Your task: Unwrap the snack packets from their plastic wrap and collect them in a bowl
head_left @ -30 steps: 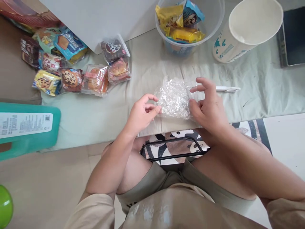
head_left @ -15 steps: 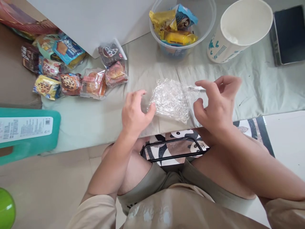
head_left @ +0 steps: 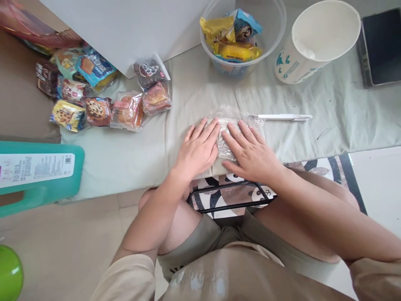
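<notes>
Both palms lie flat on a crinkled piece of clear plastic wrap [head_left: 224, 144] on the cloth-covered surface. My left hand [head_left: 198, 146] covers its left side, fingers stretched out and pointing away from me. Over the right side lies my right hand [head_left: 250, 147], its fingers spread and its thumb toward the near edge. Between the hands a strip of the wrap shows; the rest is mostly hidden. A white pen [head_left: 282, 117] rests just beyond my right hand, its left tip at the edge of the plastic.
Several packaged snacks [head_left: 98, 111] lie at the left, beside a white panel [head_left: 131, 29]. Along the back stand a clear plastic tub [head_left: 272, 37] with wrapped snacks and a paper cup [head_left: 326, 33]. A dark-screened phone [head_left: 382, 48] is far right; a teal jug [head_left: 75, 171] is at left.
Both hands have come down and inward from above the plastic wrap and now press flat on it. The wrap looks flatter. The pen, earlier mostly behind my right hand, is in full view.
</notes>
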The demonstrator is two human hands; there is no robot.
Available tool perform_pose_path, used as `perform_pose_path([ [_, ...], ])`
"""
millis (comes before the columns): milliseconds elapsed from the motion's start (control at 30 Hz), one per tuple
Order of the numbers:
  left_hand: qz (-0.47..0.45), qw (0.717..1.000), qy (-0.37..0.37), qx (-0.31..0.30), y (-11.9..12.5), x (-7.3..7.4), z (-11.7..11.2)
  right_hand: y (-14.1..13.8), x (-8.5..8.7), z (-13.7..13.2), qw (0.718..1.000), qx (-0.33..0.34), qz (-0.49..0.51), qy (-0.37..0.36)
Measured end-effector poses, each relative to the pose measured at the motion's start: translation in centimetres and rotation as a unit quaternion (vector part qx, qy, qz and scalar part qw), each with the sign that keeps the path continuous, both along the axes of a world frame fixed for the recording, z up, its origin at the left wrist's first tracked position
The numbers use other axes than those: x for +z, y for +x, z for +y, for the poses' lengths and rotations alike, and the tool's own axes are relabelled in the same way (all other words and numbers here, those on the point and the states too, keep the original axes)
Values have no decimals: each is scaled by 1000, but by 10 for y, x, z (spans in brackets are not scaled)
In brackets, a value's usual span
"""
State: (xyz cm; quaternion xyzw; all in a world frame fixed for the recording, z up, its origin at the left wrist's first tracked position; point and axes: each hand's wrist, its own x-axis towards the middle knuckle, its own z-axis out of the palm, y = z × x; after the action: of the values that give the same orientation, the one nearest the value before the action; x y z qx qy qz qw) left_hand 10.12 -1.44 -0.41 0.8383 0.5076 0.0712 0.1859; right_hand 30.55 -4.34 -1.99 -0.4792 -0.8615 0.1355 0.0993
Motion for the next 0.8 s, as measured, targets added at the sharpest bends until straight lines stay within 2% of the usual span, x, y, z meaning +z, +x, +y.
perform_pose_path([
  [133, 36, 999, -9, -3, -7, 2, -4, 4, 0, 0, 1000, 0, -4, -2],
  [267, 39, 999, -11, -3, -16, 4, 2, 10, 8, 3, 1000, 29, 7, 9],
  [400, -46, 994, 100, 9, -21, 10, 4, 11, 14, 7, 995, 59, 46, 67],
  [500, -93, 984, 151, -29, -14, 14, -6, 5, 14, 7, 991, 19, 84, 104],
  [567, -73, 985, 144, -66, -9, 14, -13, 1, 16, 6, 987, 3, 122, 103],
  [633, -59, 987, 135, -71, -6, 11, -16, 1, 19, 7, 979, 30, 185, 85],
  [700, -88, 989, 114, -41, -10, 8, -13, 8, 23, 11, 965, 67, 244, 67],
  [800, -210, 977, 30, 23, -23, 6, -2, 25, 26, 20, 958, 83, 263, 78],
])
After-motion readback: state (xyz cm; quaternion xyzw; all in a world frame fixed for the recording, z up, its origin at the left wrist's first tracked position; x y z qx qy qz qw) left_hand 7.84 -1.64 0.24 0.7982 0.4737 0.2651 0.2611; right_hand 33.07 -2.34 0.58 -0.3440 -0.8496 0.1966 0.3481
